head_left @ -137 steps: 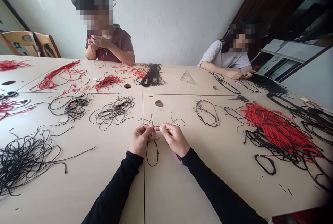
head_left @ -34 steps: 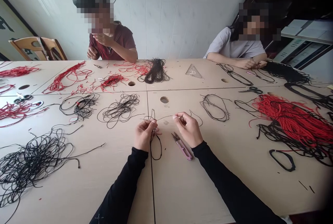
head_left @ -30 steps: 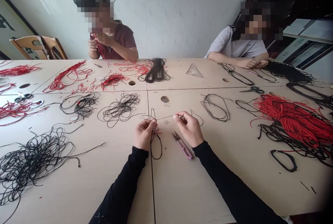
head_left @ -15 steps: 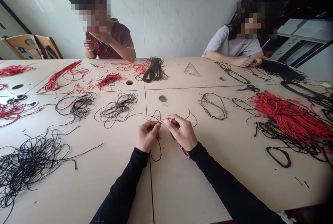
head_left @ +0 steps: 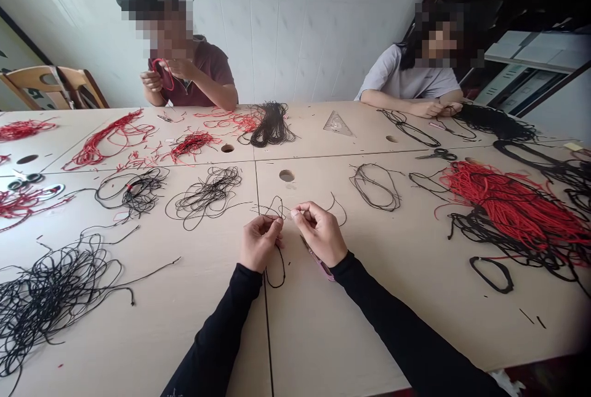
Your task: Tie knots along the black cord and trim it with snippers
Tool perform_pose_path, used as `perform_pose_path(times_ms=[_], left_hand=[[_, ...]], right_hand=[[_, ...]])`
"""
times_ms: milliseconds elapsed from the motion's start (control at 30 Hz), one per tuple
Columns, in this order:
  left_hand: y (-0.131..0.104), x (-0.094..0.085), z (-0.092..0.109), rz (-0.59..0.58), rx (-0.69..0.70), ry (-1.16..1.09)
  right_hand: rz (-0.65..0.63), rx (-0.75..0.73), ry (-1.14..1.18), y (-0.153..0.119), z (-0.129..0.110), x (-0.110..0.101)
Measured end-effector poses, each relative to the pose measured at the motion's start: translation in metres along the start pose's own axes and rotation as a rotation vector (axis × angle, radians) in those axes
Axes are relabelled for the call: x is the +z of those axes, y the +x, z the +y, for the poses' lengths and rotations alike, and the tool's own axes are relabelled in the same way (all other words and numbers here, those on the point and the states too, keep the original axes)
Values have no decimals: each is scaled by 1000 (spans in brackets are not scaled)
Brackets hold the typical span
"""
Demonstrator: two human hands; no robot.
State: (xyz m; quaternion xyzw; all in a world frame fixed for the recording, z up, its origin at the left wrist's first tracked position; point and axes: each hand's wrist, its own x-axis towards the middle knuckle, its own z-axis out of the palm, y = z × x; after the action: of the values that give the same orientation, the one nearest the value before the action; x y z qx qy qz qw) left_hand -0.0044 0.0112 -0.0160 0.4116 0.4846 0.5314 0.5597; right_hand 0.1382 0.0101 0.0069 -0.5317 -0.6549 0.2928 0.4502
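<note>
Between thumb and fingers, my left hand [head_left: 262, 240] pinches a thin black cord [head_left: 276, 281], whose loop hangs below it onto the table. Fine strands of cord stick up past the fingertips. My right hand [head_left: 322, 231] is closed in a pinch just to the right, a small gap from the left; a thin strand seems to run to its fingertips. Beneath the right hand lies a purple-handled tool [head_left: 327, 272], mostly covered, with its kind hard to make out. A short curved cord [head_left: 342, 206] rests behind the right hand.
Black cord bundles [head_left: 50, 298] lie at left, with more coils [head_left: 376, 188] beyond my hands. A red cord heap [head_left: 503, 206] is at right, near scissors [head_left: 436, 155]. A clear triangle ruler [head_left: 338, 124] lies farther back. Two people sit across the table [head_left: 314, 335].
My hands hold nearly the same pose, with a slightly wider gap between the fingertips. The person across at left has lowered the red cord a little. The view has shifted slightly.
</note>
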Motion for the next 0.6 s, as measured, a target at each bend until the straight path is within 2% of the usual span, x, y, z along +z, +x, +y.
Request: perform_pose_path(times_ms=[167, 333, 467, 600], left_hand=[[0, -1, 1, 101, 4, -28], [0, -1, 0, 133, 13, -48], [-1, -1, -1, 66, 19, 36], [-4, 2, 2, -34, 33, 152]], right_hand=[[115, 106, 136, 8, 8, -10], [96, 168, 240, 12, 12, -18], [91, 57, 162, 9, 5, -19], [-36, -55, 94, 4, -3, -12]])
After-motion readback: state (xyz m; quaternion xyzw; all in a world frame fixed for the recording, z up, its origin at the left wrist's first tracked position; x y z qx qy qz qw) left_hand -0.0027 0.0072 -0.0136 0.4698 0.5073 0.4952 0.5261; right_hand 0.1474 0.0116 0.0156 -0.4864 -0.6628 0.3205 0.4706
